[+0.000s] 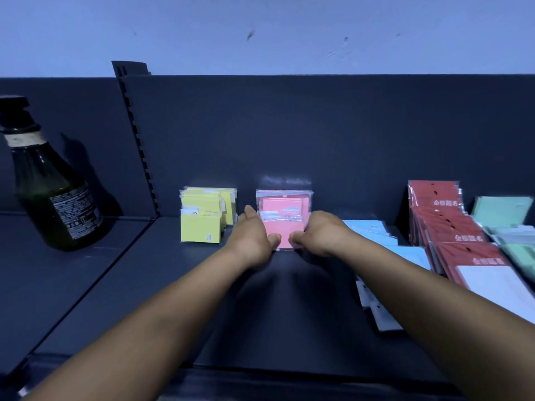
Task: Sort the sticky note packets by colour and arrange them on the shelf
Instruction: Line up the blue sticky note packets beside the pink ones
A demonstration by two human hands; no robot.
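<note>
**2 hands on the pink packets**

The left hand [254, 237] and the right hand [317, 233] meet at the front of the pink packets [282, 218]. Each grip is closed on that stack: the left thumb presses its lower front edge with the fingers along its 9 o'clock side, and the right thumb and curled fingers pinch its 3 o'clock side. The stack stands upright on the dark shelf [173, 285], close to the back panel.

At 9 o'clock from the hands, just beside them, stand the yellow packets [202, 224], also upright in a row. At 3 o'clock, the light blue packets [373, 230] lie flat and partly under the right forearm. Farther toward 3 o'clock are the red packets [443, 218] with white lettering, overlapping in a slanted row, and beyond them the green packets [503, 209]. Far out at 9 o'clock a dark bottle [55, 192] stands on the neighbouring shelf section.
</note>
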